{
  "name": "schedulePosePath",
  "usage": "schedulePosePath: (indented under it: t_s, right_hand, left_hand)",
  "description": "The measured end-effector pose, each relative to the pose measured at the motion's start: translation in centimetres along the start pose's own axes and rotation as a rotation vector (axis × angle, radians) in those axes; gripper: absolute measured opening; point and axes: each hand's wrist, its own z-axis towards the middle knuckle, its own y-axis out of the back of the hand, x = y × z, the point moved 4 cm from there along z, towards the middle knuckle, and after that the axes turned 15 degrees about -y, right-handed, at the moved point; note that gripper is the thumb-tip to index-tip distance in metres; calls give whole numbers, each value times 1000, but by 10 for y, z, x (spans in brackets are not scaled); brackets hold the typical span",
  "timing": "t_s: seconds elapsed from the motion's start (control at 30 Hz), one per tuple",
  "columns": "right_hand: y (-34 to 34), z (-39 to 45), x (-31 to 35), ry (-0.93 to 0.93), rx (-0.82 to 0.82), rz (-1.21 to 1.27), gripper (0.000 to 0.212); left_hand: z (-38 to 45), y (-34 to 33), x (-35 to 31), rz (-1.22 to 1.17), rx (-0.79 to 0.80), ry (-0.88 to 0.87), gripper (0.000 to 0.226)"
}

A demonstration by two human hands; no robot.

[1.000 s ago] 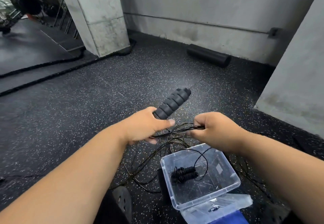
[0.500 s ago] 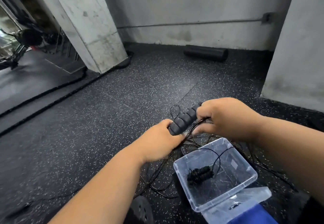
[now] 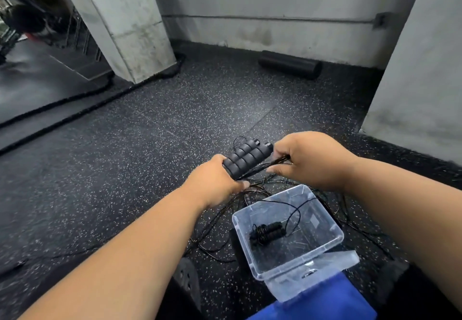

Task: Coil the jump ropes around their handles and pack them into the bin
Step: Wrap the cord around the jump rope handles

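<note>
**Black foam handles in hand, one rope already binned**

Foam-ribbed handles [image 3: 246,158] lie side by side in my left hand [image 3: 220,182], which is wrapped round their near ends so that they point away to the far right. My right hand [image 3: 308,160] is closed on a bundle of thin black cord [image 3: 275,163] just beside the handles' far ends; finger and thumb pinch the strands, drawn taut along the underside of the handles. I see no turns laid over the foam, so I judge the winding of this rope as barely begun.

Below my hands more cord [image 3: 252,189] lies in loose tangled loops on the speckled rubber floor [image 3: 125,169], spreading to the left and right of the clear plastic bin [image 3: 335,242]. How many ropes make up that tangle I cannot tell.

Inside the bin sits one finished bundle [image 3: 267,232], its cord coiled tightly round its handles, with a loose end arching up towards the rim. So one rope is packed, one is in my hands, and the slack on the floor has yet to be gathered, wound and dropped in.
</note>
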Motion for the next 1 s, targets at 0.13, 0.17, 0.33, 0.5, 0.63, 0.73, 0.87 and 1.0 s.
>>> schedulePosePath:
  t_s: [0.13,0.17,0.33,0.5,0.63,0.73,0.87,1.0]
  right_hand:
    - [-11,-10,26,153,42,-72,25]
    - [-13,-10,30,178,49,-88,25]
    - [-13,3,5,45,99,68,29]
    - [-24,15,-36,-161,472,511,40]
    - [-36,9,-26,-156,474,570,25]
    - [-58,12,-10,-206,473,610,31]
    - [-77,8,-6,-241,476,609,20]
    - [-90,-2,-8,-171,481,208,17]
  left_hand:
    - [3,-23,-6,241,138,-36,68]
    - [1,-32,-13,283,172,-95,65]
    - [-17,-48,-57,302,212,-465,64]
    - [-31,-6,-66,-146,175,-501,57]
    - [-29,1,-52,-637,61,-402,59]
    - [-23,0,-43,-897,-65,-231,77]
    - [-13,-1,-36,-1086,-163,-180,74]
    - [-2,5,-5,-792,-274,-68,60]
